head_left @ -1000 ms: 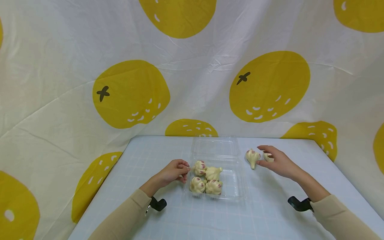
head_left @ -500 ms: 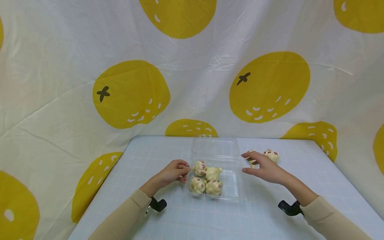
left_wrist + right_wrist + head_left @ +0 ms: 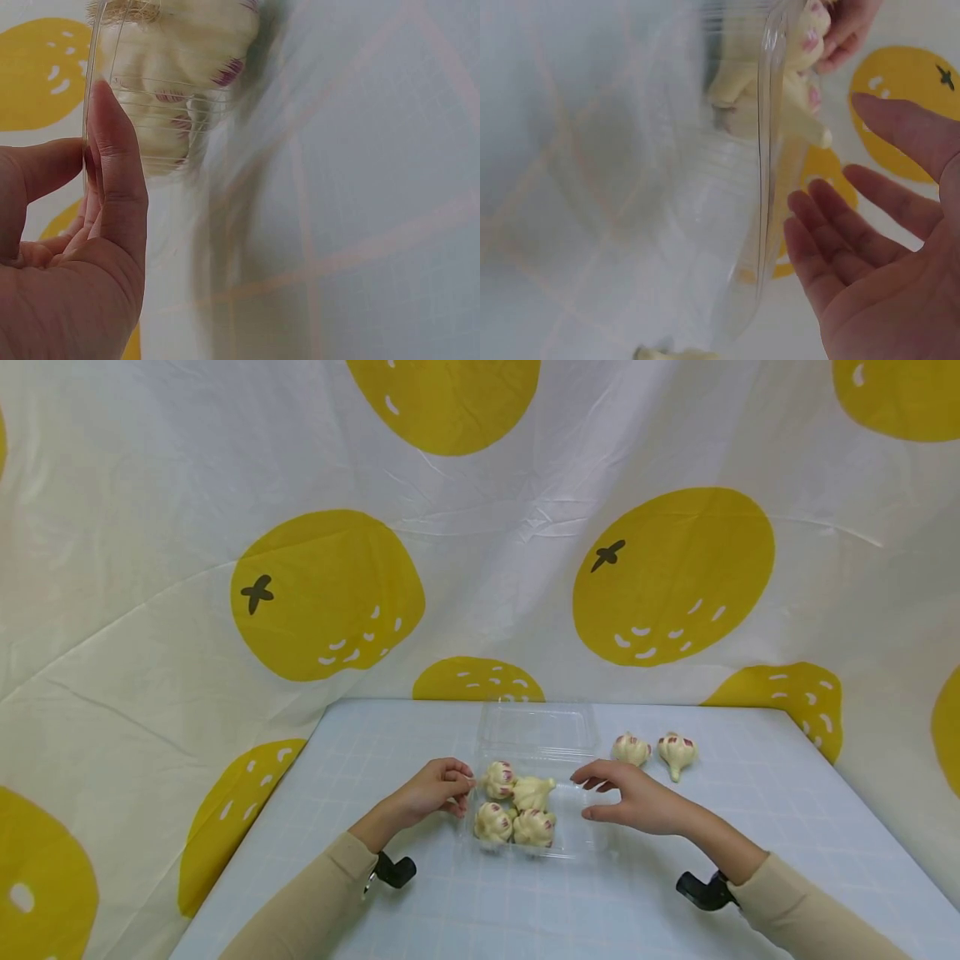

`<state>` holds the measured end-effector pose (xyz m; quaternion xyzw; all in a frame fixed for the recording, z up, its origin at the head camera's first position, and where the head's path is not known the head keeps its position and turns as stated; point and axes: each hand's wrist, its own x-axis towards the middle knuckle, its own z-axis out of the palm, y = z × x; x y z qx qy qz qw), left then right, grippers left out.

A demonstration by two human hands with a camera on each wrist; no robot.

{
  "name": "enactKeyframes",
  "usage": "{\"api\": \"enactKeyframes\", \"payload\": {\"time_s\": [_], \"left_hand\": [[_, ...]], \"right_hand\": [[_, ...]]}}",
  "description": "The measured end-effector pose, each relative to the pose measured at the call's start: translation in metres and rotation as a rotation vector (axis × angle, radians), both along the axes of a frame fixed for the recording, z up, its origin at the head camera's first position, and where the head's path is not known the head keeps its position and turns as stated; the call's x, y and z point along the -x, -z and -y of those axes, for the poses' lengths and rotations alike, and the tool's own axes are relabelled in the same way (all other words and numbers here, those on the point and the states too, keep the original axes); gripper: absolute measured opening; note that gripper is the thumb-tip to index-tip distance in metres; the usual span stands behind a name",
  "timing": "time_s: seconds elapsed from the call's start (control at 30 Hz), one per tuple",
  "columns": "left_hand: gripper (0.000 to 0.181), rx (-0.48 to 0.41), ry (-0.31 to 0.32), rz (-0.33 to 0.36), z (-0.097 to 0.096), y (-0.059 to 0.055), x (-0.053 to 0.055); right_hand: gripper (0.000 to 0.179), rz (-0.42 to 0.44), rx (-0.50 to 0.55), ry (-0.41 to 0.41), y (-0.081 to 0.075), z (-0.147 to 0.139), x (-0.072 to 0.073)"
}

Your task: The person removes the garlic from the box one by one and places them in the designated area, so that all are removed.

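Observation:
A clear plastic clamshell box (image 3: 573, 837) lies on the table with its lid (image 3: 537, 727) folded back. Several garlic bulbs (image 3: 534, 828) fill its left half. My left hand (image 3: 435, 789) pinches the box's left rim between thumb and index finger, as the left wrist view shows, with garlic (image 3: 154, 135) just behind the clear wall. Over the right side of the box is my right hand (image 3: 641, 799), its fingers spread and relaxed with nothing held. In the right wrist view its fingertips (image 3: 799, 202) are close to the box's rim (image 3: 765, 150).
Two more garlic bulbs, one (image 3: 632, 748) partly behind my right hand and one (image 3: 677, 753) farther right, lie on the table right of the box. A white cloth with yellow fruit prints (image 3: 675, 577) hangs behind the pale checked tabletop (image 3: 420, 902).
My right hand has moved left and nearer, from over the loose garlic bulbs to over the box's right side, uncovering the rightmost bulb. The left hand stays at the rim.

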<state>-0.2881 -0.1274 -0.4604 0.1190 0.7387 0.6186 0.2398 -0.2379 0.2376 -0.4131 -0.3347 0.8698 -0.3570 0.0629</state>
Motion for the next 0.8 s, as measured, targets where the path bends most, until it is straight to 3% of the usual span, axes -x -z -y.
{"api": "enactKeyframes", "payload": {"time_s": [0.6, 0.8], "left_hand": [[0.028, 0.008, -0.006, 0.003, 0.001, 0.003, 0.001], [0.029, 0.013, -0.007, 0.003, 0.0, 0.001, 0.002]], "right_hand": [[0.047, 0.159, 0.013, -0.206, 0.018, 0.034, -0.004], [0.047, 0.115, -0.024, -0.244, 0.021, 0.041, -0.002]]}}
